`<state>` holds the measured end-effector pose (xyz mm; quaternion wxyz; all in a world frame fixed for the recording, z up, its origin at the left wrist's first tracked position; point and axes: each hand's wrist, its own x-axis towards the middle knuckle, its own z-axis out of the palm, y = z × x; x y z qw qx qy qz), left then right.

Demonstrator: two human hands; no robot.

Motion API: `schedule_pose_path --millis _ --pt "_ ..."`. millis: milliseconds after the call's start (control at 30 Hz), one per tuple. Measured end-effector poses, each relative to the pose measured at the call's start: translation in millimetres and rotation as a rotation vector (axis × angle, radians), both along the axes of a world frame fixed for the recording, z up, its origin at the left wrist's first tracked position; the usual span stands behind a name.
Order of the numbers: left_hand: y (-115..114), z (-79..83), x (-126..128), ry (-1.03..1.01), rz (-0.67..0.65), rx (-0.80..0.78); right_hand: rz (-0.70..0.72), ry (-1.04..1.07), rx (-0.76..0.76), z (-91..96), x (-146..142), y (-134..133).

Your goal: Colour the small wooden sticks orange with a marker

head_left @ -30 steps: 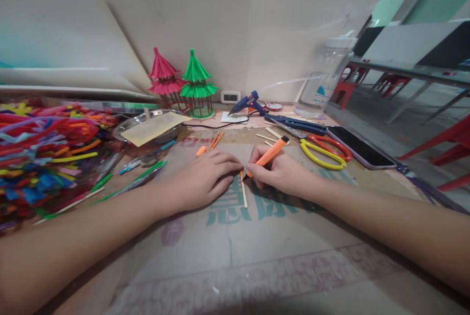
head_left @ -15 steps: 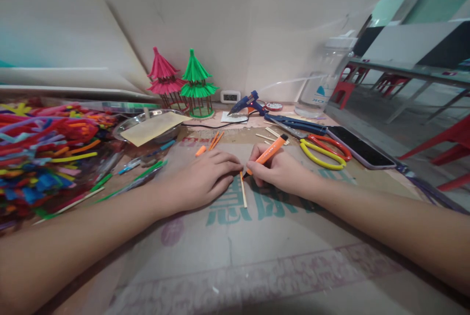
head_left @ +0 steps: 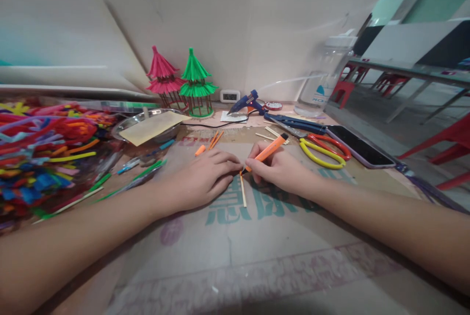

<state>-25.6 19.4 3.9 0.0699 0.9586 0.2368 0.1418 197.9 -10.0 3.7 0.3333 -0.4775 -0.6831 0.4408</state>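
Note:
An orange marker (head_left: 270, 148) slants up out of my right hand (head_left: 276, 167), which is closed round it. Its dark tip is at the upper end of a thin wooden stick (head_left: 243, 191). That end of the stick is orange, while the rest is bare pale wood. My left hand (head_left: 205, 178) lies low over the cardboard (head_left: 198, 261), fingers together, with the fingertips pressed at the stick's top end. Just beyond it are an orange marker cap (head_left: 200, 150) and a few orange sticks (head_left: 216, 140). Several plain sticks (head_left: 267, 137) lie behind my right hand.
Pipe cleaners (head_left: 44, 153) heap at left beside a metal bowl (head_left: 127, 122). Behind stand a pink tower (head_left: 164, 73), a green tower (head_left: 197, 73), a small clock (head_left: 230, 96) and a glue gun (head_left: 246, 102). Scissors (head_left: 323, 151), a phone (head_left: 360, 146) and a bottle (head_left: 316, 82) are at right.
The marker has shifted very slightly in my right hand, its tip staying by the orange end of the stick. My left hand has stayed in place.

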Motion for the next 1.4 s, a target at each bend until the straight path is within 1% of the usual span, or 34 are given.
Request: schedule_pose_path --millis 233,467,533,633,700,800,867,1067,1133,1267,1400 --pt "0.5 -1.1 -0.1 0.002 -0.016 0.015 -0.003 -0.018 -0.021 1.7 -0.3 -0.6" --pt "1.1 -1.3 0.6 0.005 -0.014 0.007 0.140 -0.009 -0.044 0.6 2.6 -1.7" --pt "1.1 -1.0 0.8 0.005 -0.014 0.004 0.112 -0.006 -0.031 -0.4 2.3 -1.8" --pt "0.6 -0.2 0.9 0.004 -0.018 0.007 0.026 -0.014 0.014 -1.1 0.1 -1.1" --pt "0.3 0.2 0.8 0.007 -0.021 0.013 0.000 -0.024 0.038 -1.3 -1.4 -0.4" --pt "0.5 0.3 0.5 0.012 -0.022 0.020 -0.005 -0.030 0.049 -0.7 -2.2 -0.2" --pt "1.0 -0.3 0.3 0.013 -0.020 0.023 0.004 -0.027 0.029 0.0 -1.3 -0.9" --pt "1.8 -2.9 0.1 0.016 -0.019 0.029 0.112 0.001 -0.034 -0.7 1.9 -2.4" --pt "1.6 -3.0 0.2 0.008 -0.028 0.035 0.096 0.003 -0.022 -1.8 1.5 -1.8" --pt "1.3 -2.0 0.4 0.013 -0.036 0.030 0.016 -0.039 0.058 -2.9 -0.4 0.6" --pt "0.8 -0.3 0.4 0.015 -0.031 0.021 -0.017 -0.075 0.101 -2.0 -1.0 1.6"
